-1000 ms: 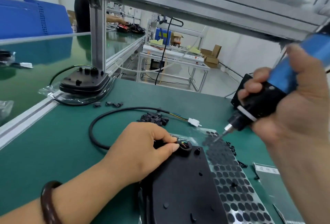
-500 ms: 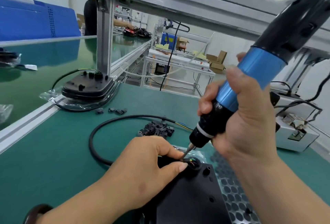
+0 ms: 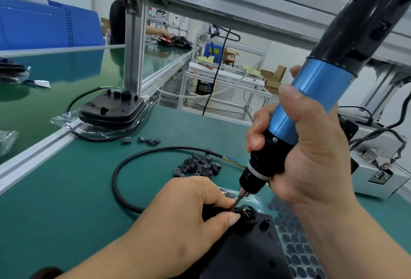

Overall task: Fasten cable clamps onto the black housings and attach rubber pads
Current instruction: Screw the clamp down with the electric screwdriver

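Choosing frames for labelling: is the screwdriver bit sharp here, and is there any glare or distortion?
Head view: the bit and left hand are sharp; the screwdriver looms large, its black top soft; wide-angle lens bends the aluminium frame; the green belt mirrors the blue crate.

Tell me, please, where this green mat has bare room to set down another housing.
The widest bare stretch of mat lies left of the cable loop, bordered by the aluminium rail. Inside the loop is a smaller patch. Crowded: the clamp pile, the pad sheet, the housing in work.
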Motion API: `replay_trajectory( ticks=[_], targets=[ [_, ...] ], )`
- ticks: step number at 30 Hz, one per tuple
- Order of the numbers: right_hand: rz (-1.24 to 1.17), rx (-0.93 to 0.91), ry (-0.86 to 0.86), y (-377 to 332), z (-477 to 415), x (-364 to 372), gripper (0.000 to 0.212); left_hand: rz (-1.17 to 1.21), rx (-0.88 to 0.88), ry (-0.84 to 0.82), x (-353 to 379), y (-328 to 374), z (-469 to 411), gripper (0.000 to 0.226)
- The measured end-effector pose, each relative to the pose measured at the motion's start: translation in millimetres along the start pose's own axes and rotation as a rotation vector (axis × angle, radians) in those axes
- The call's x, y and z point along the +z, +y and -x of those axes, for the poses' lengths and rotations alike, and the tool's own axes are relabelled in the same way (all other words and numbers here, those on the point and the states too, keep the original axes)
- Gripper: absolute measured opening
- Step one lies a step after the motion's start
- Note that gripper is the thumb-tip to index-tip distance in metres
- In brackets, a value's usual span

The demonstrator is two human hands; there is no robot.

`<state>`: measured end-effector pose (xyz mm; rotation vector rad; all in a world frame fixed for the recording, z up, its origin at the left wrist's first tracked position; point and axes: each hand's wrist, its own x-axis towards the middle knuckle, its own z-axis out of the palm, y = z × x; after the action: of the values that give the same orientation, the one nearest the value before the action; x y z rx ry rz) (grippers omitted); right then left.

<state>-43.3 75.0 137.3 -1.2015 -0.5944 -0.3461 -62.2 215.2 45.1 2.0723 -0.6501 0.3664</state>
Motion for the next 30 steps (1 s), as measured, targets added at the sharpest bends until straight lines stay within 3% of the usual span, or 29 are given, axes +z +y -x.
replay_trajectory(
  ticks=[15, 21, 26, 30],
  targets=[
    [0.034, 0.017, -0.090, -0.6, -2.9, 5.8, 0.029, 0.018, -0.043, 0.007, 0.2, 2.7, 1.0, 0.035],
    [0.021, 0.019, -0.124, -0.1, -2.3, 6.3, 0.035, -0.077, 0.012, -0.022, -2.2, 5.3, -0.1, 0.045],
    [0.017, 0.015, -0.154, 1.3, -1.0, 7.1, 0.034, -0.074, -0.001, -0.060, -3.5, 5.7, -2.2, 0.028],
    [-0.003, 0.029, -0.118, 2.5, -0.5, 6.3, 0.038, -0.071, -0.020, -0.070, -2.9, 4.8, -1.9, 0.027]
  ],
)
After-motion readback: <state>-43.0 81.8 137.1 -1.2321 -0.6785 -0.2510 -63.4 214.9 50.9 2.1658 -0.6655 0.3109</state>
